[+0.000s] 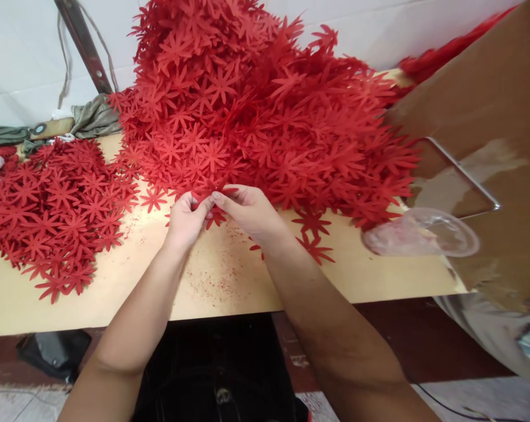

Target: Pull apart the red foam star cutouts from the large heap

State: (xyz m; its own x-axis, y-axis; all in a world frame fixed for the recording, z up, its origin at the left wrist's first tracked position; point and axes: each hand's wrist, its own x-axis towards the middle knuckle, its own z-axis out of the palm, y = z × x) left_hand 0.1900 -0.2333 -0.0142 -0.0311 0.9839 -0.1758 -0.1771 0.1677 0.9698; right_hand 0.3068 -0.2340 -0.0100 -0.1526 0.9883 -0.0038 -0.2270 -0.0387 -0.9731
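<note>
My left hand point(189, 214) and my right hand point(247, 210) meet over the middle of the table, thumbs and fingertips close together. Both are closed in a pinch on one red flower-shaped cutout point(208, 191) with narrow petals. Its far petals show beyond my thumbs, while its middle is partly covered by my fingers. Just past my hands rises a large heap of the same red cutouts point(265, 117). A single cutout point(153, 199) lies flat to the left of my left hand, and a few loose ones point(312, 222) lie right of my right wrist.
A smaller pile of red cutouts point(58, 205) covers the table's left side. At right, a clear plastic tub point(423, 233) lies on its side against a large brown cardboard box point(488, 117). Red crumbs dot the pale tabletop point(229, 293). Grey cloth point(95, 117) lies by the wall.
</note>
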